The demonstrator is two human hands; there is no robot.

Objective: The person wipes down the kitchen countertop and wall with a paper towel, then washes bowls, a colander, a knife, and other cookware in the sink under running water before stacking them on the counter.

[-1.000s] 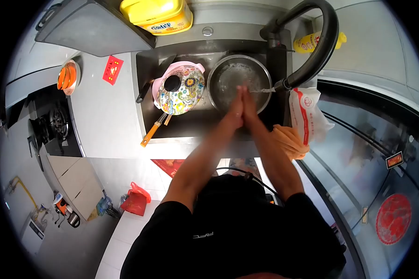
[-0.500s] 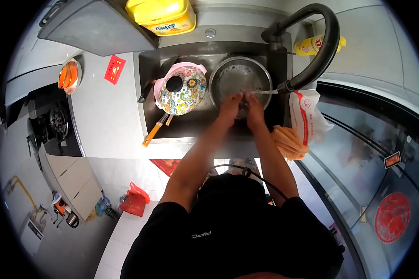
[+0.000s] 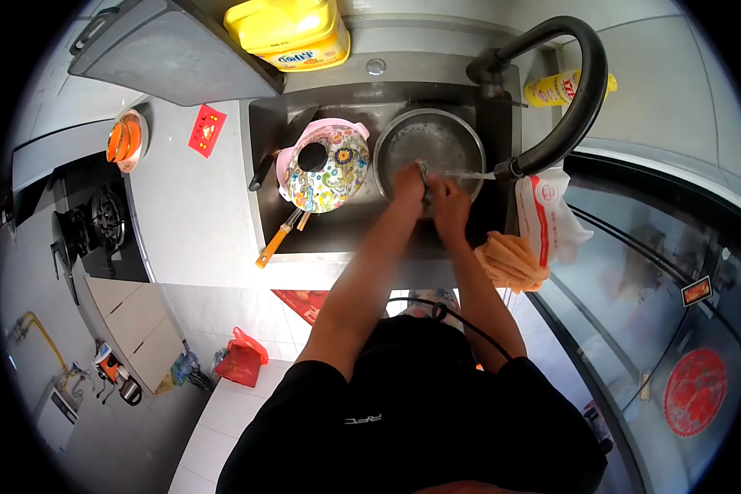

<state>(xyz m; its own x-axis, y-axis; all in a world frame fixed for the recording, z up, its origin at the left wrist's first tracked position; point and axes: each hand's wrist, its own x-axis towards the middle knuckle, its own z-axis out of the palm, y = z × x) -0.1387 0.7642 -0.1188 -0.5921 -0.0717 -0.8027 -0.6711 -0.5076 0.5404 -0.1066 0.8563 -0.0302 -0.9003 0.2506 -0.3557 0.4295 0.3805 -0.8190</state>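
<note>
In the sink's right half sits a round metal basin [image 3: 431, 136] holding water with bubbles. Over its near rim are my left hand [image 3: 408, 183] and my right hand [image 3: 449, 202], close together. Both hands have their fingers closed around something small and greyish between them, which I cannot make out. Water streams from the black faucet [image 3: 584, 107] beside my right fingers. Left of the basin lies a flower-patterned lid [image 3: 337, 169] with a black knob, over a pink pot [image 3: 334, 125].
A knife [image 3: 262, 167] and an orange-handled utensil [image 3: 273, 247] lie at the sink's left [image 3: 346, 239]. Orange cloth [image 3: 514, 262] and a white plastic bag [image 3: 543, 218] hang at its right edge. Behind stand a yellow tub [image 3: 292, 37], a grey board [image 3: 173, 53] and a yellow bottle [image 3: 552, 89].
My left hand has shifted slightly and its fingers now curl higher around the greyish thing. My right hand sits a little lower. The whole view has moved slightly down.
</note>
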